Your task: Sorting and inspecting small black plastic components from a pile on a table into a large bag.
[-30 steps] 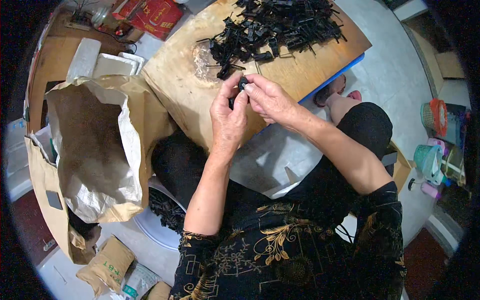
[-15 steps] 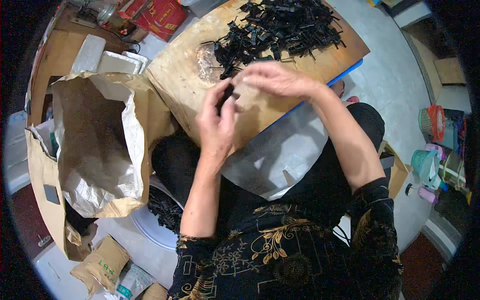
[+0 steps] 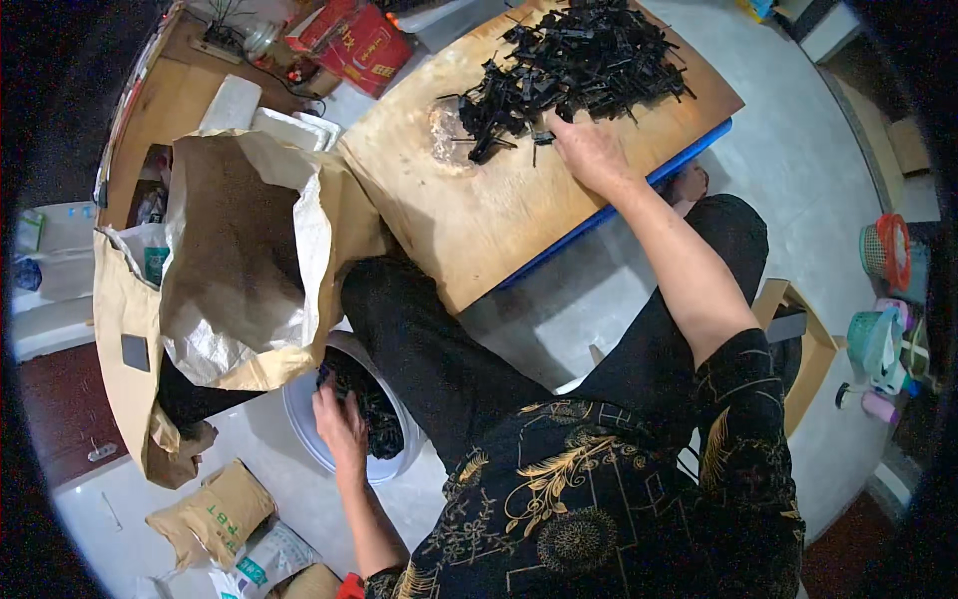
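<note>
A heap of small black plastic parts (image 3: 599, 60) lies on the far half of a wooden board (image 3: 429, 225). My right hand (image 3: 591, 155) reaches to the heap's near edge, its fingers closed at a black part. The fingertips are partly hidden among the parts. On my left, a white bucket (image 3: 407, 461) holds more black parts (image 3: 382, 424). My left hand (image 3: 342, 427) is lowered over the bucket's left side, with its thumb and fingers apart. Something dark shows at its fingertips, too small to make out.
A large open paper sack (image 3: 334, 235) stands left of the board, above the bucket. Filled bags (image 3: 215, 514) lie on the floor at lower left. A red box (image 3: 364, 50) is beyond the board. Baskets (image 3: 878, 339) and a cardboard box (image 3: 808, 344) are at right.
Both hands were together above the near part of the board. The left has moved down and left to the bucket; the right has moved to the heap. The whole view has shifted slightly.
</note>
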`<state>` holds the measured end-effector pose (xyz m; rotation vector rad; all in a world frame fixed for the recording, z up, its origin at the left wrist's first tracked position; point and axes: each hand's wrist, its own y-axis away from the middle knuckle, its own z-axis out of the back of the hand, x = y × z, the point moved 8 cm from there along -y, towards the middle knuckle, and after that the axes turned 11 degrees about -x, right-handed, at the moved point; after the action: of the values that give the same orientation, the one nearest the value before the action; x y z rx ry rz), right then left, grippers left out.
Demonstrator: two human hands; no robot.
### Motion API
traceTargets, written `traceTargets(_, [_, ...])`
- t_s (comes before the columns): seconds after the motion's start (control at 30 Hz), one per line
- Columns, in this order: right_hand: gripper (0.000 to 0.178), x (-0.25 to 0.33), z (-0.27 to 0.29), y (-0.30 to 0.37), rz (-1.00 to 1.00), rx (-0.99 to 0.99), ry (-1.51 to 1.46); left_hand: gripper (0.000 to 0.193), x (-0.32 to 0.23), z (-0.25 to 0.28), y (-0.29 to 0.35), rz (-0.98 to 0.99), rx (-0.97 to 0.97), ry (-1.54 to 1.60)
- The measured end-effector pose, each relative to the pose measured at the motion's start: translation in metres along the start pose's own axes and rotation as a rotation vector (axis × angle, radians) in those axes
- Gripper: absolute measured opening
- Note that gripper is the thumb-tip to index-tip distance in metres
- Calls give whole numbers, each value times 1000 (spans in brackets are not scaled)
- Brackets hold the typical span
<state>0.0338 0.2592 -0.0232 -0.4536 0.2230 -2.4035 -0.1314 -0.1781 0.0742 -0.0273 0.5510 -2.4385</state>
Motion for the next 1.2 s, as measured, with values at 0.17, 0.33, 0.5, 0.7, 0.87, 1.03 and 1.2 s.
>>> traceTargets(0.17, [26,10,9,4,77,-12,-161,22,-88,12,-65,18,-91,498])
traceTargets(0.33, [26,-7,-19,14,121,16,-115,27,-172,-76,-130,147,277,1120])
traceTargets(0.5, [22,10,-2,14,174,39,-179,37,-195,-170,-158,556,671,1307])
traceTargets(0.7, [28,41,59,32,371,-126,-428,37,-232,-204,-156,671,1009,1610])
traceTargets(0.87, [32,54,86,35,515,-226,-414,28,-241,-198,-150,741,1164,1910])
traceTargets(1.03, [31,66,102,41,615,-228,-417,24,-245,-182,-143,750,1264,1964])
traceTargets(1.2, [35,62,96,33,472,-419,-590,24,-240,-184,-146,750,1111,1885])
